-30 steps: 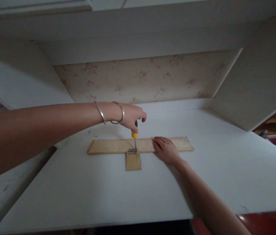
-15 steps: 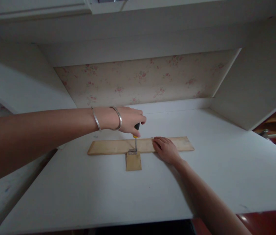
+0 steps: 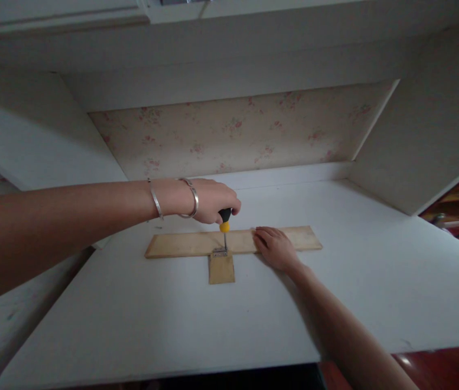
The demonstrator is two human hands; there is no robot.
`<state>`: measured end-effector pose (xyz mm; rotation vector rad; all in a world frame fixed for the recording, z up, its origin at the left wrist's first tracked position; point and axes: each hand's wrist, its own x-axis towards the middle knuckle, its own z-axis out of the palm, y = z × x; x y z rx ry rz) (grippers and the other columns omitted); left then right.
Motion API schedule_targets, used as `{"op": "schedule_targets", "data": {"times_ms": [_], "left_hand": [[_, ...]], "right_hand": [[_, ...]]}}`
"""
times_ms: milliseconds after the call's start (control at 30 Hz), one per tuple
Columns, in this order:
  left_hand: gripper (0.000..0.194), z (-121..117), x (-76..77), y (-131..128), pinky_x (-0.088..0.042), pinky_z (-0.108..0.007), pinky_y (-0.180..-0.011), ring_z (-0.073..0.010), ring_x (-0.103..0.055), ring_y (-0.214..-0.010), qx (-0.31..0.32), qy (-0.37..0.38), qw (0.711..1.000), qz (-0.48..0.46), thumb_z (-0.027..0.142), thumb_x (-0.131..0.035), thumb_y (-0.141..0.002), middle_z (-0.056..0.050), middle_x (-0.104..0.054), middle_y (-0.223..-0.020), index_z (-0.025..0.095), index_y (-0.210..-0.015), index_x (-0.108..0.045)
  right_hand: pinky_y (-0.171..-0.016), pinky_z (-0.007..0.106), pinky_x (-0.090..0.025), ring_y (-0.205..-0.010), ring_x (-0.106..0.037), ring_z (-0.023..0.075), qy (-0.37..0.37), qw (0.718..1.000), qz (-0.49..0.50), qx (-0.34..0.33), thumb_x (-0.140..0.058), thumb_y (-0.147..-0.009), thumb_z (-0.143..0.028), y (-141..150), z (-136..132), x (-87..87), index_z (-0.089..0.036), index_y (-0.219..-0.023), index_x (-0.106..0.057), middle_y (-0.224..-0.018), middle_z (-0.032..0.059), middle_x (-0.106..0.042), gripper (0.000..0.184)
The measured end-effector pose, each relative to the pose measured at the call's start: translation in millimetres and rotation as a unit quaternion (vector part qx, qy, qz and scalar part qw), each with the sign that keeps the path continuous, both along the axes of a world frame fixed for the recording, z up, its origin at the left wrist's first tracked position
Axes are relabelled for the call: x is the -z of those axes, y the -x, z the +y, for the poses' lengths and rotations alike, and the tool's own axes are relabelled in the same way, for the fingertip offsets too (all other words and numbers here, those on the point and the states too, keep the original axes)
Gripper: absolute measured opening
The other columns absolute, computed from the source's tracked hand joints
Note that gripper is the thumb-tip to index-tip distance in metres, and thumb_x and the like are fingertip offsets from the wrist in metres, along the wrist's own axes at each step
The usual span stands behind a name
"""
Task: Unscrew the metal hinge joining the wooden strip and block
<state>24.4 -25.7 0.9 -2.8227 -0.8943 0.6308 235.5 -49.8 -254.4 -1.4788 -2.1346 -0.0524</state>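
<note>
My left hand (image 3: 217, 201), with two silver bracelets at the wrist, is closed around the black and yellow handle of a screwdriver (image 3: 224, 227). The screwdriver stands nearly upright, its tip at the right side of a small metal hinge (image 3: 220, 252). That hinge lies across the joint between a long wooden board (image 3: 184, 244) and a short wooden piece (image 3: 221, 270) in front of it. Further right, my right hand (image 3: 276, 248) lies flat over the long board, pressing on it with fingers stretched out. Whatever is under the screwdriver tip is too small to make out.
Both pieces of wood lie on a white desk top (image 3: 152, 319). White side panels (image 3: 416, 130) and a floral back wall (image 3: 213, 135) enclose it, with an overhead shelf (image 3: 229, 49) above. A small dark object (image 3: 158, 227) lies behind the board's left end.
My left hand's grip on the screwdriver has shifted: the thumb has come back and more of the yellow and black handle shows. My right hand stays in place on the board.
</note>
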Motion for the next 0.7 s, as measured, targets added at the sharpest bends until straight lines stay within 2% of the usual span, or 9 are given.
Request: {"op": "schedule_targets", "data": {"times_ms": [67,167,267,367,467,567,633,700], "left_hand": [[0.033,1.1,1.0,-0.5,-0.042,-0.034,-0.081,-0.0255,-0.060,-0.099,-0.049,-0.036,0.998,0.003,0.048,-0.054,-0.085,-0.006,-0.068,-0.111,0.030,-0.110,-0.066],[0.050,1.3,2.2,-2.0,-0.042,-0.038,-0.082,-0.0287,-0.060,-0.099,-0.104,-0.070,0.992,-0.019,0.064,-0.042,-0.086,-0.010,-0.067,-0.111,0.029,-0.113,-0.065],[0.050,-0.2,-0.1,-1.6,-0.042,-0.034,-0.083,-0.0258,-0.059,-0.103,-0.044,-0.019,0.999,-0.023,0.057,-0.058,-0.080,-0.007,-0.061,-0.126,0.030,-0.123,-0.059],[0.039,-1.0,-2.4,-0.9,-0.042,-0.031,-0.081,-0.0229,-0.059,-0.102,-0.007,-0.001,1.000,-0.002,0.038,-0.065,-0.077,-0.004,-0.064,-0.121,0.031,-0.115,-0.064],[0.034,-0.2,-0.2,-2.1,-0.042,-0.034,-0.080,-0.0258,-0.060,-0.098,-0.063,-0.052,0.997,-0.002,0.048,-0.058,-0.082,-0.007,-0.069,-0.107,0.030,-0.110,-0.067],[0.047,0.5,2.5,-2.8,-0.043,-0.038,-0.079,-0.0288,-0.061,-0.097,-0.105,-0.089,0.990,-0.009,0.061,-0.046,-0.085,-0.010,-0.068,-0.109,0.029,-0.114,-0.065],[0.051,0.4,1.9,-1.9,-0.043,-0.037,-0.080,-0.0281,-0.060,-0.099,-0.077,-0.066,0.995,-0.013,0.061,-0.053,-0.081,-0.009,-0.065,-0.119,0.030,-0.120,-0.062],[0.050,0.0,-0.4,-0.6,-0.042,-0.034,-0.081,-0.0258,-0.059,-0.103,-0.028,-0.028,0.999,-0.012,0.050,-0.065,-0.076,-0.006,-0.062,-0.126,0.032,-0.122,-0.060]], "right_hand": [[-0.101,0.035,-0.041,-0.112,-0.059,0.0204,0.000,1.000,0.001,-0.001,-0.043,-0.099,-0.031,0.0,-0.4,0.5,-0.019,-0.115,-0.066,-0.120,0.0058,-0.068,0.031],[-0.102,0.035,-0.040,-0.112,-0.059,0.0200,-0.001,1.000,0.004,-0.001,-0.044,-0.098,-0.031,-0.4,0.0,2.2,-0.019,-0.115,-0.066,-0.120,0.0052,-0.067,0.030],[-0.102,0.035,-0.040,-0.111,-0.059,0.0202,-0.004,1.000,0.004,0.000,-0.044,-0.098,-0.031,-0.6,0.8,3.5,-0.020,-0.114,-0.066,-0.119,0.0053,-0.068,0.030],[-0.101,0.036,-0.040,-0.111,-0.059,0.0206,-0.007,1.000,0.003,0.002,-0.044,-0.098,-0.031,-0.2,1.1,3.5,-0.019,-0.114,-0.066,-0.119,0.0057,-0.068,0.029],[-0.101,0.035,-0.040,-0.111,-0.059,0.0204,-0.008,1.000,0.000,0.001,-0.044,-0.098,-0.030,0.4,0.6,2.7,-0.020,-0.114,-0.066,-0.119,0.0056,-0.068,0.029],[-0.101,0.035,-0.041,-0.110,-0.059,0.0200,-0.007,1.000,-0.001,0.005,-0.045,-0.098,-0.030,0.5,-0.1,1.5,-0.020,-0.113,-0.066,-0.119,0.0053,-0.068,0.029],[-0.101,0.034,-0.041,-0.110,-0.059,0.0197,-0.006,1.000,-0.001,0.007,-0.045,-0.098,-0.031,0.3,-0.3,0.8,-0.020,-0.113,-0.066,-0.119,0.0049,-0.068,0.028],[-0.101,0.034,-0.041,-0.110,-0.059,0.0193,-0.003,1.000,0.000,0.006,-0.044,-0.098,-0.031,0.1,-0.4,0.3,-0.020,-0.113,-0.066,-0.119,0.0046,-0.068,0.029]]}}
